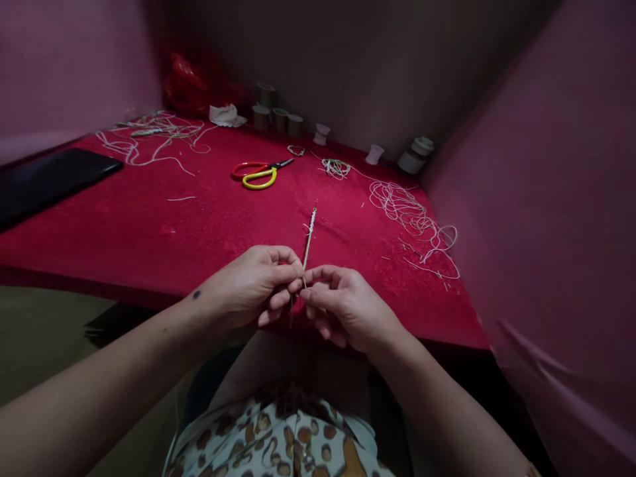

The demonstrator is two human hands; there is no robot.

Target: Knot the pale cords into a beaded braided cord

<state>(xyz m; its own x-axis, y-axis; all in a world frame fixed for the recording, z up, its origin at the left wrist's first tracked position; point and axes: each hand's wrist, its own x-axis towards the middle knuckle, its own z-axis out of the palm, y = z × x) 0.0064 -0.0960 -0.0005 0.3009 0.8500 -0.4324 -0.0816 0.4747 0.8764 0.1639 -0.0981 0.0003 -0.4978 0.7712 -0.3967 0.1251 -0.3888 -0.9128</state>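
A thin braided cord (309,240), pale green below and white and knotted toward its far end, stretches away from my fingers across the red cloth. My left hand (263,278) pinches this cord between thumb and forefinger at the table's near edge. Close beside it, my right hand (342,301) is also closed, thumb against forefinger, on the cord's near strands. Loose ends hang below the fingers. Exactly how the strands pass between the fingertips is hidden. Beyond the hands, scissors (261,173) with one red and one yellow handle lie on the cloth.
Tangled white threads lie at left (159,136) and right (405,209). A small coil of cord (336,168) sits past the scissors. Thread spools (279,120), a white jar (415,156) and a red plastic bag (193,83) line the back. A black phone-like slab (54,179) lies left.
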